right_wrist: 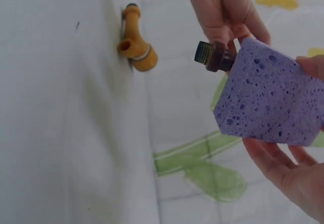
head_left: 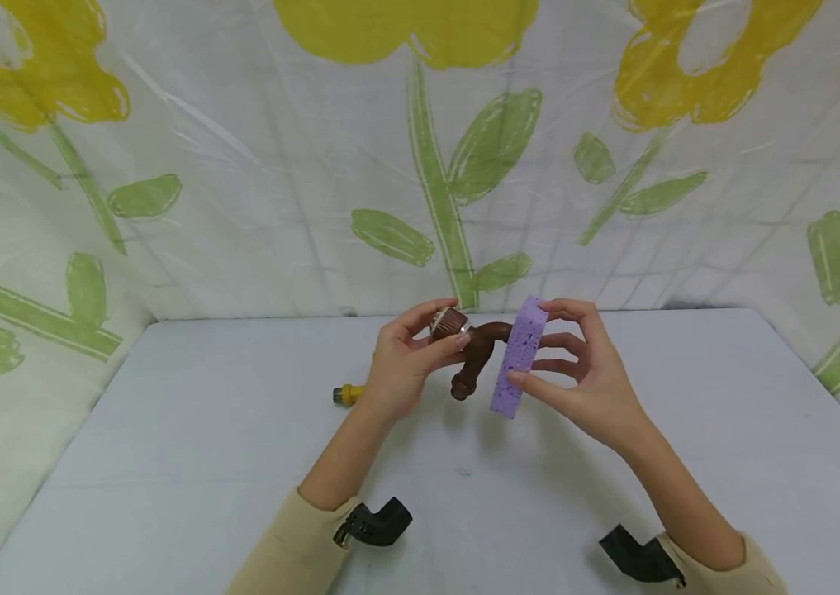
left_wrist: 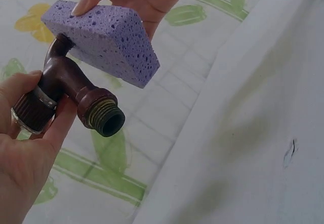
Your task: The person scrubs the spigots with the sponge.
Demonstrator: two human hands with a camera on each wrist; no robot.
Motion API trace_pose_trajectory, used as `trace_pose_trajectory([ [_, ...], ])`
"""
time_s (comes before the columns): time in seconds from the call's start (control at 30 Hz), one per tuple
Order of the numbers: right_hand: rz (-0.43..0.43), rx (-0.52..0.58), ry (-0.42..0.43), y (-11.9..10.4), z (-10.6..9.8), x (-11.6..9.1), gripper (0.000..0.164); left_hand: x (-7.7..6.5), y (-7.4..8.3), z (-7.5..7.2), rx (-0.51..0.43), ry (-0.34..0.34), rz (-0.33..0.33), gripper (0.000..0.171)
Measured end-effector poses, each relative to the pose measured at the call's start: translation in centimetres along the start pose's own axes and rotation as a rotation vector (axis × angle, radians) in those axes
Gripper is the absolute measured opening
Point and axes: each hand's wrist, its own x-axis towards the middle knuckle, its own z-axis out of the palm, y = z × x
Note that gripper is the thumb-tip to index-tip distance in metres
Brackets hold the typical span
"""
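My left hand (head_left: 403, 368) grips a dark brown water tap (head_left: 475, 357) by its ribbed round knob, above the white table. In the left wrist view the tap's threaded inlet (left_wrist: 105, 116) faces the camera. A purple sponge (head_left: 520, 355) full of small holes is held on edge by my right hand (head_left: 601, 392), thumb on one side and fingers on the other. The end of the tap's spout (left_wrist: 62, 44) meets the sponge's broad face. From the right wrist, the sponge (right_wrist: 271, 97) hides most of the tap, leaving its threaded inlet in sight.
A yellow tap (right_wrist: 135, 39) lies on the white table (head_left: 204, 463), partly hidden behind my left hand in the head view. White sheeting (head_left: 256, 207) painted with yellow flowers and green leaves rises at the table's back and sides.
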Motion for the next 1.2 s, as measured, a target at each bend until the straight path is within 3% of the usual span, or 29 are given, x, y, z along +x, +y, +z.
trace_pose_trajectory([
  [0.43,-0.020,-0.010,0.012,-0.2,0.1,-0.1,0.083,-0.1,0.2,-0.1,0.011,-0.033,-0.005,0.049],
  [0.67,-0.047,0.038,0.052,0.1,0.5,0.0,0.083,-0.2,0.5,-0.2,-0.004,-0.041,0.005,0.047],
  [0.93,-0.055,-0.021,-0.047,0.4,1.1,-0.4,0.079,-0.1,0.6,-0.1,-0.042,0.053,0.044,0.043],
  [1.2,-0.093,-0.027,-0.086,0.3,1.8,-0.7,0.081,0.1,0.5,-0.1,-0.075,0.122,0.050,0.043],
])
